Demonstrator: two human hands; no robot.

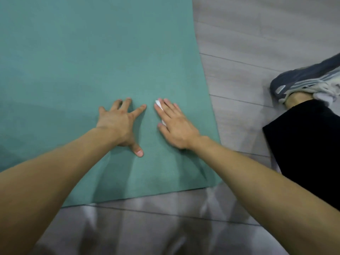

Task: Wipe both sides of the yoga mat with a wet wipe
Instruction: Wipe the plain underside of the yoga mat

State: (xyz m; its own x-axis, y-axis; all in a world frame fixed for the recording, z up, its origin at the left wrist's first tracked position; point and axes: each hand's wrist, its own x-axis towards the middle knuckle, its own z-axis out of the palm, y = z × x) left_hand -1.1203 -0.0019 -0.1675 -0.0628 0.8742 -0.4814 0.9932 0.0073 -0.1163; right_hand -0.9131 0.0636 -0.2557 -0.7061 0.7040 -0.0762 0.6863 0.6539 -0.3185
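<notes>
We see that both forearms are bare, with no sleeves, watch or rings on the left hand or the right hand, while beside the right forearm a black trouser leg ends above a dark grey trainer with pale stripes and white laces.

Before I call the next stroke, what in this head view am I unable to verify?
- White wet wipe: mostly hidden under the right hand; size and folding unclear.
- Teal foam yoga mat: cut off at the top and left edges; underside hidden.
- Wetness or wiped areas: not discernible.
- Left hand: palm contact hidden by the hand itself.
- Grey sneaker: cut off at the right edge.
</notes>
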